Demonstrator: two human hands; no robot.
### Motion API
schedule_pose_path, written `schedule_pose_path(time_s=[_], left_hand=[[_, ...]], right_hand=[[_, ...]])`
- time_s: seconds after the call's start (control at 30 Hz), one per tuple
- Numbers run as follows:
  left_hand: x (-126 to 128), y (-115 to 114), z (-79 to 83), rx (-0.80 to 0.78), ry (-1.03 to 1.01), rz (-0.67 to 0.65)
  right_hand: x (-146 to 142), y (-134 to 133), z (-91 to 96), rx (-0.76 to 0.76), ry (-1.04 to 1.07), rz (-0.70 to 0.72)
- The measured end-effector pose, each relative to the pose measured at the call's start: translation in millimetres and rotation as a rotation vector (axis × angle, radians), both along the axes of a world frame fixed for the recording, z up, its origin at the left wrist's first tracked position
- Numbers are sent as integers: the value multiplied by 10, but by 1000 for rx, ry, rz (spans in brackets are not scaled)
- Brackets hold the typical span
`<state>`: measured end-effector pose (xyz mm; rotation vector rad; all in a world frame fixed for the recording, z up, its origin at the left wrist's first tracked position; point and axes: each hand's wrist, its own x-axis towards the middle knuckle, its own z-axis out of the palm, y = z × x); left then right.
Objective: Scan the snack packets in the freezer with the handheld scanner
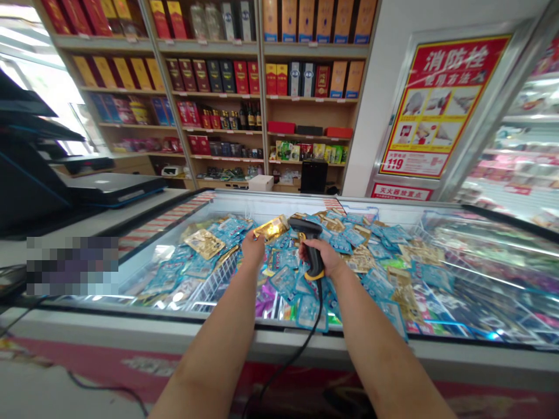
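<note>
My left hand [253, 247] grips the near end of a shiny gold packet [274, 228], held above the chest freezer. Wrapped round the handle of a black and yellow barcode scanner [313, 256] is my right hand [326, 256]. The scanner's head sits close to the packet's right end, and its black cord [312, 326] hangs down over the freezer's front edge. Beneath both hands lies a heap of blue packets [286, 280] mixed with gold-brown packets [360, 260]. Most of my left fingers are hidden behind the hand and packet.
The chest freezer [271, 336] spans the view, with white wire dividers [218, 282] inside. To the left is a counter with a dark device [116, 189]. Shelves of boxed goods [209, 75] stand behind. A red poster [441, 110] hangs on the right wall.
</note>
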<state>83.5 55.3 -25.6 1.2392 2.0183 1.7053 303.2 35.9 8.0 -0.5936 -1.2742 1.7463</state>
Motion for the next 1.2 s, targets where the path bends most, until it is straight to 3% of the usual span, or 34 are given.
schedule_pose_path(time_s=[0.33,0.77,0.9,1.1,1.2], left_hand=[[-30,29,-33,72,-155,85],[-41,-11,44,147,-183,255],[-5,-49,115,253,-263,265],[-47,-21,232,619,-797,217],[-207,27,172,719,-809,224]], right_hand=[[6,2,-4,-6,-1,4],[-11,-26,23,-30,21,-15],[-16,-37,44,-44,34,-32],[-13,-31,38,-53,23,-39],[-11,-31,37,-50,31,-38]])
